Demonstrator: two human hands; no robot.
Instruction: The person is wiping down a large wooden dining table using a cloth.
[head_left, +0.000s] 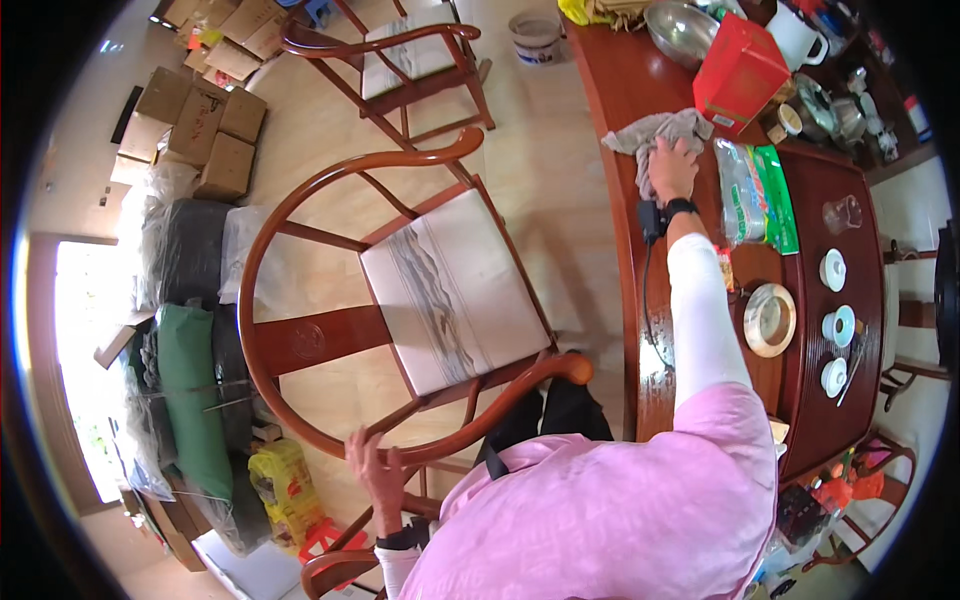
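My right hand (673, 171) presses a crumpled grey-brown cloth (664, 129) onto the reddish wooden table (611, 82), with part of the cloth bunched under the fingers. A black device with a cable (651, 222) lies just below the wrist. My left hand (373, 472) is at the curved back rail of a wooden armchair (420, 454), fingers spread; whether it bears on the rail is unclear. The chair has a pale seat cushion (457, 292) with a grey wavy pattern. Wet-looking shine shows on the tabletop (654, 345) near the cable.
Beside the cloth stand a red box (741, 71), a metal bowl (681, 30) and a green-and-clear plastic package (757, 196). A round stone-like dish (769, 320) and a tea tray (817, 420) with white lidded cups lie rightward. Another armchair (409, 56), a bucket (535, 37) and cartons (199, 124) stand on the floor.
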